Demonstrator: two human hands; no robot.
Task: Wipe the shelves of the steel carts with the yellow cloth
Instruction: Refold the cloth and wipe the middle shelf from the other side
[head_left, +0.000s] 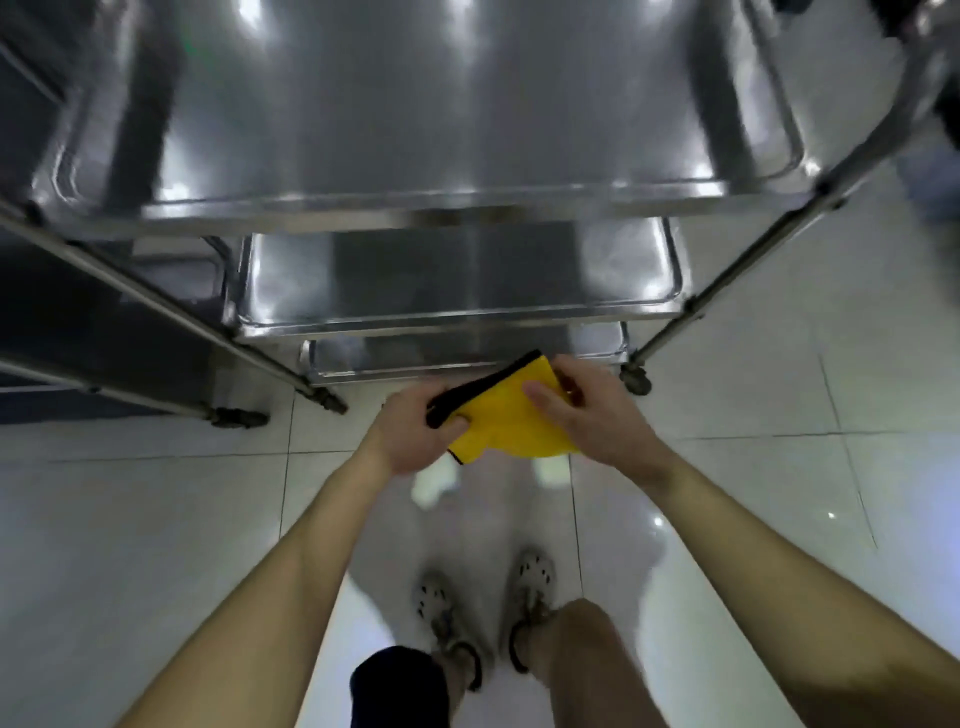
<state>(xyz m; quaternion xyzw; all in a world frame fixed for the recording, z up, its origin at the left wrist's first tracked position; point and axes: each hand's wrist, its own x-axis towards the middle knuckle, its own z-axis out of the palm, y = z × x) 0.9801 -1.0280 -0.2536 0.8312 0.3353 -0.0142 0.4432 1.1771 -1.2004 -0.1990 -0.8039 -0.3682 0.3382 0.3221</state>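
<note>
Both my hands hold the yellow cloth with a black edge in the air, in front of the steel cart. My left hand grips the cloth's black-edged left end. My right hand holds its right side, thumb on top. The cart has three shelves: a wide top shelf, a middle shelf and a bottom shelf just beyond the cloth. The cloth touches no shelf.
A second steel cart stands at the left, close beside the first. Slanted cart legs with castors flank the shelves. White glossy floor tiles spread around my feet. A dark blurred shape sits at the far right.
</note>
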